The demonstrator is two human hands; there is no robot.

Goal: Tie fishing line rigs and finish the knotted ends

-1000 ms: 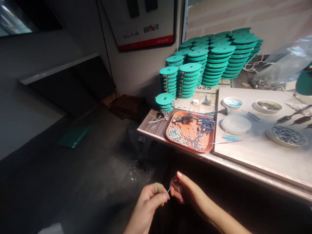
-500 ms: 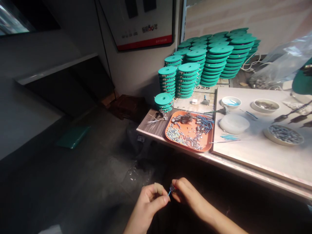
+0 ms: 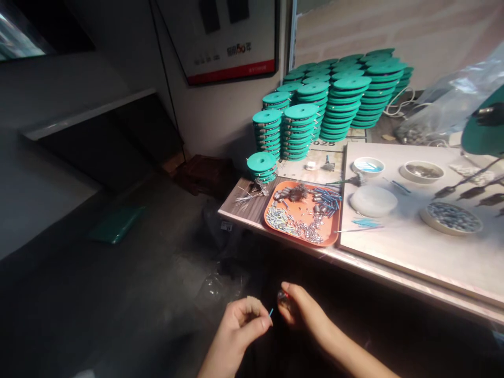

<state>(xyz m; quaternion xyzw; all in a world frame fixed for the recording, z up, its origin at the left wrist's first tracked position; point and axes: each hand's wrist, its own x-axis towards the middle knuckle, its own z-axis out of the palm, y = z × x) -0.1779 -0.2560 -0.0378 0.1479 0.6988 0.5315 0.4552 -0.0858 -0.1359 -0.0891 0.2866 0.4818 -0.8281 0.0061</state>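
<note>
Low in front of the table, my left hand is closed in a pinch. A short, thin blue tube sticks up between its thumb and forefinger, its lower part hidden by the fingertips. To its right, my right hand is wrapped round a small lighter with a metal top and a bit of red. Most of the lighter is covered by the fingers. A small gap separates the lighter from the blue tube.
An orange tray of small metal parts lies at the table's near edge. Stacks of green spools stand behind it. On a pale board are dishes, a white round lid and loose blue tubes.
My right hand has drawn slightly up and away from the blue tube, widening the gap. A bluish glow at the lighter's top is gone. My left hand has barely moved.
</note>
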